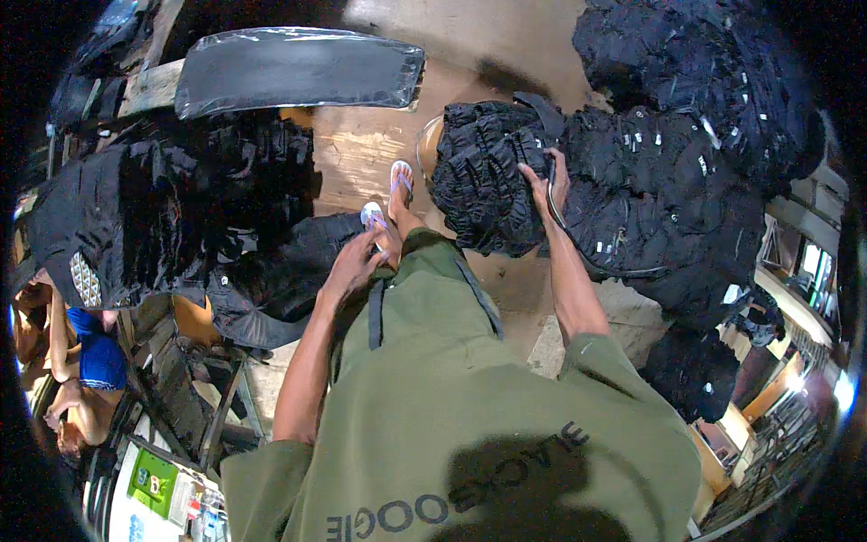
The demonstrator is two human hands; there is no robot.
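My right hand [550, 185] grips the edge of a black, puckered fabric bundle [488, 181], thumb on the near side and fingers around a fold. A thin dark cord or strip runs from beside that wrist along the neighbouring black fabric pile [650, 190], which carries small white tags. Over my left thigh, my left hand [357, 264] is raised with its fingers curled together. A small pale glint shows at its fingertips, too small to name. The bundle's underside is hidden.
At left stands another heap of black fabric pieces [181, 199]. A plastic-wrapped dark slab [298, 72] lies beyond it. More black pieces [695, 54] are piled at far right. A person in blue shorts [99, 361] sits at far left, near a green tray [153, 479].
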